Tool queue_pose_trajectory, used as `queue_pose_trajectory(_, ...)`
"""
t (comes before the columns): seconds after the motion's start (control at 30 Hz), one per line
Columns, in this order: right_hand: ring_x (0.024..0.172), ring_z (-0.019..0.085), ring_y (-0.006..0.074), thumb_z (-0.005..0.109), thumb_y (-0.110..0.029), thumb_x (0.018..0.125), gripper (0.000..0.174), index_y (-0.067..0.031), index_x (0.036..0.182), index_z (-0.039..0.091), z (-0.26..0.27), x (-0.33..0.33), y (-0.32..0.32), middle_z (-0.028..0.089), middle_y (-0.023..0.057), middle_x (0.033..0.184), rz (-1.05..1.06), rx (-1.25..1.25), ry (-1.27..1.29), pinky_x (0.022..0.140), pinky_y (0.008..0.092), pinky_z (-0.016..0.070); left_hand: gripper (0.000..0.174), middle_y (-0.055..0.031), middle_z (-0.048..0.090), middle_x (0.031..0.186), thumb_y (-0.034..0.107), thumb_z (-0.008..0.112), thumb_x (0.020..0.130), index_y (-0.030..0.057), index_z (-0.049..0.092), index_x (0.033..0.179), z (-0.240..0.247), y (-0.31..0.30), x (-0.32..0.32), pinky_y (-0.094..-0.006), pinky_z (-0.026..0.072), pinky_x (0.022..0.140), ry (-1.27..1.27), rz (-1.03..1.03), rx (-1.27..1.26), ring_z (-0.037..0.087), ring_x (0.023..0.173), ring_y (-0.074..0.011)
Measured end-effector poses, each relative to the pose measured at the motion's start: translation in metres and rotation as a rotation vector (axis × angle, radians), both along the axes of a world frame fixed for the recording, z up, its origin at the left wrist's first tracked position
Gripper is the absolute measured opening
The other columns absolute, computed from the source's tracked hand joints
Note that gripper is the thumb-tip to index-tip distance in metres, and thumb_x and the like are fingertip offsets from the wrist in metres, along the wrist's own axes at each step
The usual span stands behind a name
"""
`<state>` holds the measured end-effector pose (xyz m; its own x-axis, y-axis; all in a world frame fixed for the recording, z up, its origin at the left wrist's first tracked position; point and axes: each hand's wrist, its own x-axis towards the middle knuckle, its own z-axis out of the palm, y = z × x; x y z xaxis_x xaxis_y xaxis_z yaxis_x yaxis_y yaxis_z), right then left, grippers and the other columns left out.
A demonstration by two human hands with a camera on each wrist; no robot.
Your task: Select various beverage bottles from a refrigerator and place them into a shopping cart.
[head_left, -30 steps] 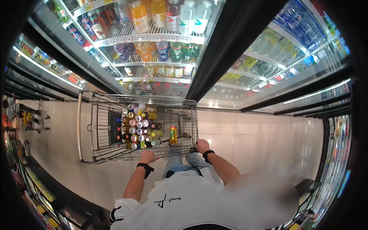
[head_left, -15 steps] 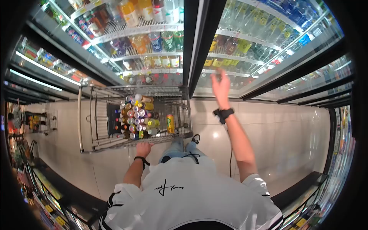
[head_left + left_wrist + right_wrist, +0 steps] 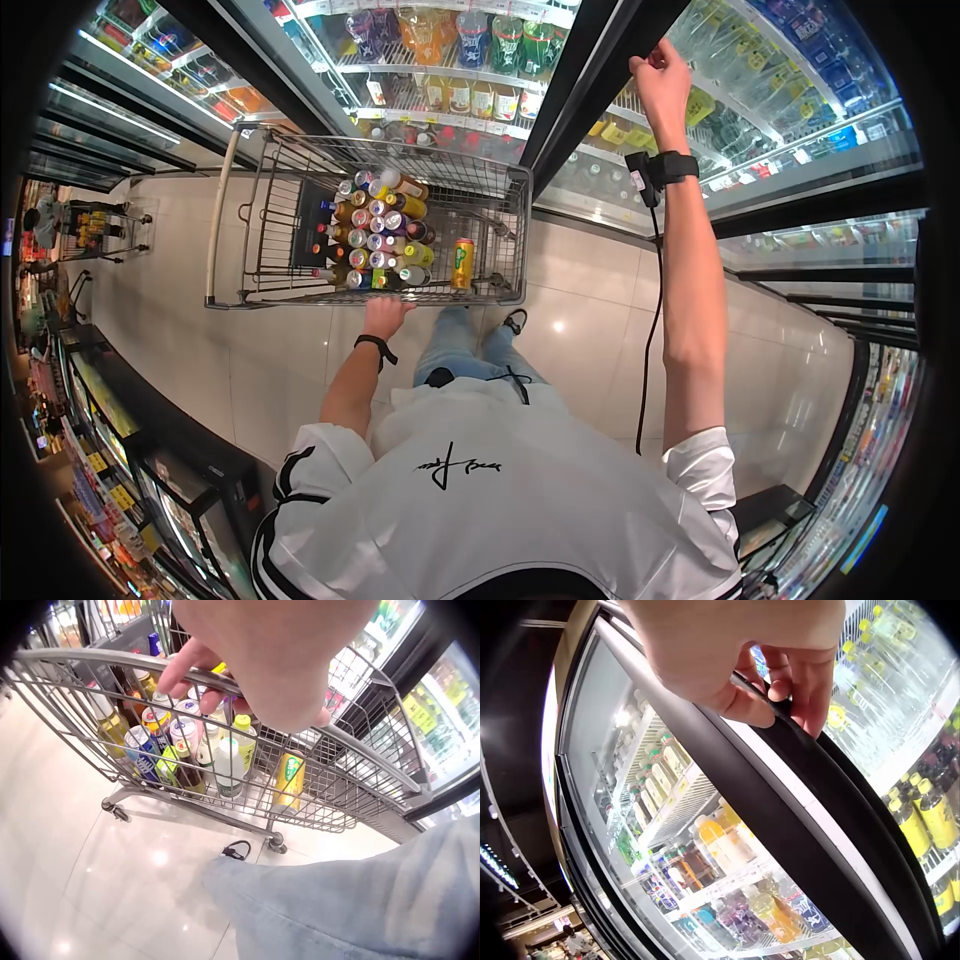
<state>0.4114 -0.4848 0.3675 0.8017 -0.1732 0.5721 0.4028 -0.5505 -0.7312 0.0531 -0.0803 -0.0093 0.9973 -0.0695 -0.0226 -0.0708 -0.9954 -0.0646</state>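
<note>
The cooler door (image 3: 836, 791), ahead on the right, looks rigid and fairly heavy, likely smooth but easily held by its black upright edge — where the right hand (image 3: 735, 645) hooks its well-curled fingers — while the left hand (image 3: 277, 652) curls loosely over the shopping cart's rim (image 3: 375, 758).

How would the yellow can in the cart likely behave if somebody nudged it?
The yellow can would probably feel stiff, judging by its smooth sides. Being cylindrical and set apart from the clustered drinks, it may tip, then roll inside the cart.
</note>
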Motion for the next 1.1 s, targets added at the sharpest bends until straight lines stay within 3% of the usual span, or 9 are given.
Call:
queue_pose_trajectory(0.27, 0.062, 0.046, 0.0159, 0.065, -0.010, 0.071, 0.022, -0.0012, 0.088, 0.053, -0.009, 0.009, -0.010, 0.050, 0.0039, 0.066, 0.002, 0.104, 0.048, 0.062, 0.0308, 0.0420, 0.055, -0.0121, 0.066, 0.065, 0.056, 0.052, 0.091, 0.0072, 0.068, 0.072, 0.019, -0.002, 0.008, -0.0411, 0.0518, 0.056, 0.114, 0.040, -0.047, 0.067, 0.064, -0.0293)
queue_pose_trajectory(0.4, 0.064, 0.050, 0.0085, 0.061, 0.001, 0.076, 0.032, -0.0006, 0.108, 0.064, -0.004, -0.039, -0.001, 0.058, -0.0005, 0.072, 0.035, 0.245, -0.009, 0.061, 0.0249, 0.0440, 0.056, -0.0128, 0.067, 0.066, 0.058, 0.054, 0.090, 0.0076, 0.068, 0.069, 0.010, 0.001, 0.005, -0.0429, 0.0493, 0.054, 0.042, 0.007, -0.083, 0.066, 0.062, -0.0299)
queue_pose_trajectory(0.5, 0.075, 0.057, 0.0100, 0.061, 0.008, 0.079, 0.014, 0.0016, 0.092, 0.062, -0.028, -0.085, -0.018, 0.063, 0.0020, 0.082, 0.020, 0.384, -0.026, 0.069, 0.0246, 0.0476, 0.059, -0.0136, 0.067, 0.067, 0.060, 0.054, 0.088, 0.0062, 0.068, 0.068, 0.011, 0.001, 0.005, -0.0438, 0.0485, 0.055, 0.156, 0.041, -0.155, 0.066, 0.064, -0.0304)
queue_pose_trajectory(0.57, 0.078, 0.059, 0.0114, 0.060, 0.009, 0.074, 0.026, 0.0026, 0.099, 0.063, -0.043, -0.123, -0.035, 0.065, 0.0037, 0.086, -0.015, 0.458, -0.069, 0.070, 0.0240, 0.0471, 0.060, -0.0173, 0.069, 0.079, 0.063, 0.058, 0.085, 0.0042, 0.071, 0.079, 0.031, 0.009, 0.025, -0.0454, 0.0518, 0.066, 0.410, 0.071, -0.211, 0.068, 0.077, -0.0322)
queue_pose_trajectory(0.67, 0.100, 0.061, 0.0231, 0.053, -0.008, 0.078, 0.035, 0.0026, 0.110, 0.064, -0.040, -0.197, -0.045, 0.067, 0.0118, 0.103, 0.127, 1.019, -0.092, 0.095, 0.0368, 0.0448, 0.057, -0.0189, 0.070, 0.082, 0.063, 0.063, 0.081, 0.0061, 0.073, 0.083, 0.028, 0.022, 0.051, -0.0463, 0.0532, 0.074, 0.553, 0.108, -0.255, 0.069, 0.083, -0.0359)
queue_pose_trajectory(0.77, 0.104, 0.061, 0.0263, 0.051, -0.020, 0.087, 0.032, -0.0010, 0.108, 0.066, -0.043, -0.264, -0.090, 0.068, 0.0134, 0.108, 0.323, 1.302, 0.014, 0.096, 0.0411, 0.0453, 0.044, -0.0207, 0.070, 0.092, 0.050, 0.066, 0.081, 0.0079, 0.072, 0.094, 0.008, 0.051, 0.096, -0.0471, 0.0529, 0.079, 0.471, 0.299, -0.435, 0.067, 0.089, -0.0380)
queue_pose_trajectory(0.9, 0.110, 0.059, 0.0291, 0.045, -0.026, 0.096, 0.039, 0.0021, 0.116, 0.063, -0.044, -0.300, -0.093, 0.064, 0.0161, 0.120, -0.583, 1.082, -0.111, 0.102, 0.0444, 0.0429, 0.035, -0.0217, 0.070, 0.089, 0.037, 0.063, 0.084, 0.0033, 0.070, 0.090, -0.003, 0.072, 0.175, -0.0491, 0.0522, 0.079, 0.219, 0.504, -0.581, 0.067, 0.089, -0.0395)
queue_pose_trajectory(1.07, 0.094, 0.065, 0.0310, 0.051, -0.035, 0.091, 0.041, 0.0008, 0.101, 0.068, -0.083, -0.387, -0.194, 0.068, 0.0162, 0.104, -0.634, 0.883, -0.156, 0.089, 0.0445, 0.0526, 0.043, -0.0249, 0.067, 0.101, 0.032, 0.069, 0.080, -0.0002, 0.060, 0.106, -0.070, 0.069, 0.227, -0.0501, 0.0504, 0.086, 0.328, 0.447, -0.625, 0.064, 0.098, -0.0416)
queue_pose_trajectory(1.1, 0.090, 0.065, 0.0313, 0.053, -0.035, 0.088, 0.039, -0.0007, 0.096, 0.069, -0.065, -0.376, -0.151, 0.069, 0.0149, 0.099, -0.662, 0.753, -0.135, 0.087, 0.0462, 0.0535, 0.044, -0.0257, 0.067, 0.100, 0.030, 0.072, 0.077, -0.0013, 0.059, 0.105, -0.092, 0.068, 0.230, -0.0489, 0.0508, 0.086, 0.314, 0.390, -0.679, 0.065, 0.098, -0.0405)
